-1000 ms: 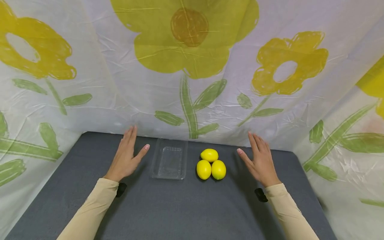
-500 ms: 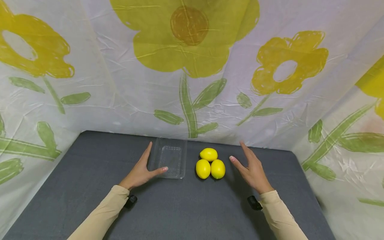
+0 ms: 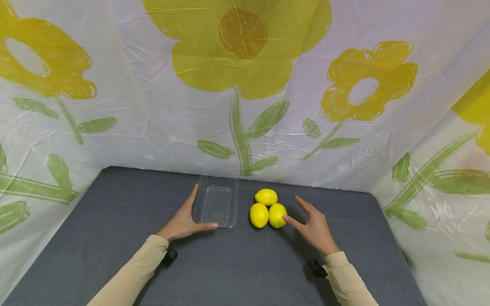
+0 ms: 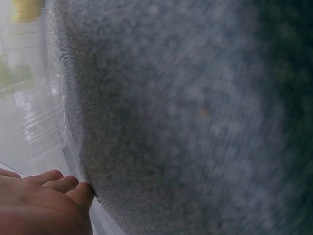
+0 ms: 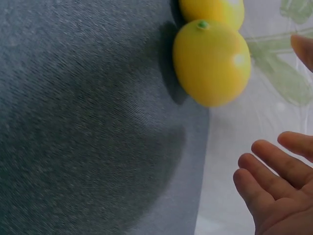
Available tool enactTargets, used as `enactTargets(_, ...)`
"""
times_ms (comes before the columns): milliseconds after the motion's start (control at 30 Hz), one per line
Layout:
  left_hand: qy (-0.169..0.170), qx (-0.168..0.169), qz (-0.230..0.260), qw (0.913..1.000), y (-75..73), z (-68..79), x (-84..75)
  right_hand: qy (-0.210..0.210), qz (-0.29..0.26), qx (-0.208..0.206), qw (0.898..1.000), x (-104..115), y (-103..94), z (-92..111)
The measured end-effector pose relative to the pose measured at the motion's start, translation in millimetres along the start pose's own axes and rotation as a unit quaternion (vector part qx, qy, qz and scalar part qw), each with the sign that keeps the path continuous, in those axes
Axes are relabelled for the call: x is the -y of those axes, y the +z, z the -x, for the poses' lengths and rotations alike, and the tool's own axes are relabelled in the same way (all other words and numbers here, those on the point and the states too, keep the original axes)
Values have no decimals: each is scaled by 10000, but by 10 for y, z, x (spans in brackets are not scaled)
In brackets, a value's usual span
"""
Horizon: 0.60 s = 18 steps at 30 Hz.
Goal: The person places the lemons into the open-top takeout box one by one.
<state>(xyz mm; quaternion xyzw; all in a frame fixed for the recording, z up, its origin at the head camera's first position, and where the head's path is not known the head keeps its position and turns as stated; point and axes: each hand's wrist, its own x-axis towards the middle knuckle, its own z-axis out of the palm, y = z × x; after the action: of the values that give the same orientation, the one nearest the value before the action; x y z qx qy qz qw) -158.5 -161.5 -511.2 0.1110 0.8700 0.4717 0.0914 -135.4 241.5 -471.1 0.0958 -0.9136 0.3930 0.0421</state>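
Note:
A clear plastic container (image 3: 219,206) lies on the table, lid not seen. My left hand (image 3: 181,224) is at its near left corner, thumb along the front edge and fingers spread up its left side. The left wrist view shows that hand's fingers (image 4: 61,183) extended below the container's ridged wall (image 4: 46,125). To the right of it, three yellow lemons sit in a cluster: a back lemon (image 3: 266,196), a front left lemon (image 3: 259,216) and a front right lemon (image 3: 276,215). My right hand (image 3: 315,229) is spread beside the front right one, thumb tip overlapping it in the head view.
A dark grey cloth covers the table (image 3: 237,267). Behind and at both sides hangs a white curtain (image 3: 153,106) printed with yellow flowers, meeting the table's back edge. A small black device (image 3: 317,268) is worn at the right wrist, another (image 3: 169,257) at the left.
My left hand has come right and nearer, from beside the container to its corner. The right hand has moved left toward the lemons. Container and lemons stay in place.

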Motion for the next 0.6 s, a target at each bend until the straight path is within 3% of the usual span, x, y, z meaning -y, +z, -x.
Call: enactTargets(600,-65,99,-41,9999,-12,-43,-2,32,26,116,9999,9,86,-29)
